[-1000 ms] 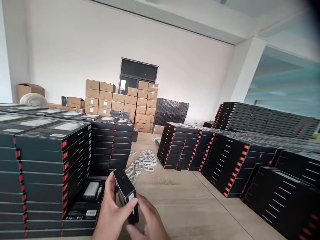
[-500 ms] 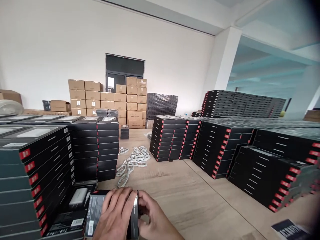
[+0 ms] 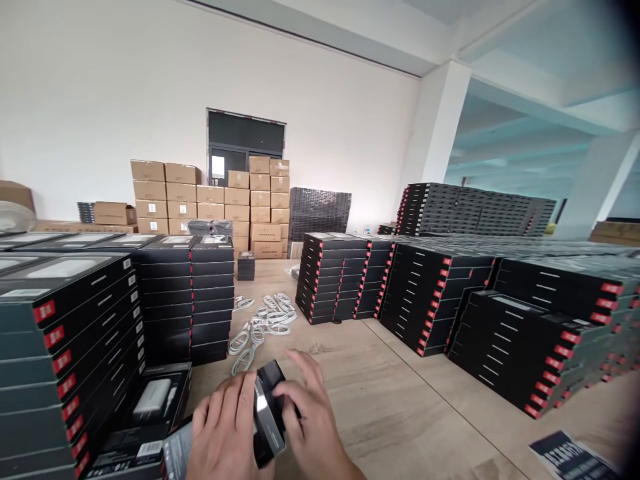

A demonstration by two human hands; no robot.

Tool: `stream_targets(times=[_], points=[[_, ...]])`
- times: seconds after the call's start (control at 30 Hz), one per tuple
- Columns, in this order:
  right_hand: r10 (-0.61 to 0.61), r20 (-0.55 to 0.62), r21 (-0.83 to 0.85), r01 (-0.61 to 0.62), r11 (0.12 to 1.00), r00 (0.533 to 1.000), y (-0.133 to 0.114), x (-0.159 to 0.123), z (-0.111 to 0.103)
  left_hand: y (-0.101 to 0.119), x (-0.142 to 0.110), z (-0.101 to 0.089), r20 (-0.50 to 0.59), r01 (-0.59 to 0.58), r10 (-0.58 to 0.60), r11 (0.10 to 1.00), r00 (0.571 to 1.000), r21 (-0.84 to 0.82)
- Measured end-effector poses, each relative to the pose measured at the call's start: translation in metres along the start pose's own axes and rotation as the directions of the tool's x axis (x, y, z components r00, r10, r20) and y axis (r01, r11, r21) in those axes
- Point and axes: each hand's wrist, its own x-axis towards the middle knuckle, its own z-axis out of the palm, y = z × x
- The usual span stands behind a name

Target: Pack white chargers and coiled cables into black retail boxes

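A small black retail box (image 3: 269,419) with a grey label side is tilted in front of me at the bottom of the view. My left hand (image 3: 224,423) is wrapped over its top and left side, covering much of it. At the box's right end, my right hand (image 3: 314,421) pinches a dark end flap, its index finger lifted away. What lies inside the box is hidden. Just left of my hands, an open black box (image 3: 173,390) holds a white charger (image 3: 153,397) and part of a white cable. White coiled cables (image 3: 265,323) lie on the table beyond my hands.
Tall stacks of black boxes (image 3: 90,320) stand close on the left. More black box stacks (image 3: 415,293) line the right side of the wooden table (image 3: 370,387). A printed dark card (image 3: 567,453) lies at the lower right. Brown cartons (image 3: 183,193) are piled by the far wall.
The held box has tilted, its upper end leaning left and its right end turned more toward view. My right hand has shifted on that end and raised its index finger.
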Motion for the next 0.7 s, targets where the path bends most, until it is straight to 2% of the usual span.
stream_targets(times=[0.07,0.13,0.23,0.33,0.4,0.47,0.53,0.63,0.67,0.7], points=[[0.081,0.146,0.020,-0.085,0.996,0.986,0.001,0.001,0.001,0.001,-0.001,0.000,0.004,0.026,-0.026,1.000,1.000,0.017],[0.192,0.252,0.117,-0.227,0.967,0.948,0.004,0.001,0.004,0.001,-0.002,0.001,0.013,0.041,-0.041,0.999,0.999,0.021],[0.275,0.283,0.373,-0.369,0.851,0.919,0.010,0.003,0.006,0.003,-0.003,0.004,0.026,0.046,-0.046,0.999,0.999,0.019],[0.400,0.222,0.643,-0.442,0.626,0.889,0.020,0.009,-0.004,0.007,-0.004,0.007,0.074,0.080,-0.084,0.996,0.994,0.048],[0.508,0.205,0.779,-0.454,0.432,0.836,0.031,0.015,-0.015,0.010,-0.006,0.010,0.132,0.098,-0.108,0.992,0.985,0.084],[0.588,0.208,0.835,-0.456,0.310,0.781,0.045,0.022,-0.026,0.012,-0.009,0.012,0.201,0.111,-0.137,0.985,0.970,0.131],[0.630,0.217,0.822,-0.487,0.294,0.746,0.062,0.027,-0.038,0.009,-0.013,0.014,0.279,0.145,-0.195,0.971,0.940,0.189],[0.653,0.216,0.777,-0.533,0.336,0.726,0.084,0.029,-0.056,-0.007,-0.015,0.016,0.400,0.199,-0.288,0.947,0.870,0.251],[0.650,0.227,0.761,-0.549,0.346,0.725,0.089,0.028,-0.062,-0.014,-0.015,0.016,0.406,0.203,-0.297,0.944,0.864,0.259],[0.644,0.248,0.738,-0.572,0.359,0.724,0.093,0.027,-0.066,-0.021,-0.014,0.016,0.383,0.195,-0.286,0.946,0.879,0.260]])
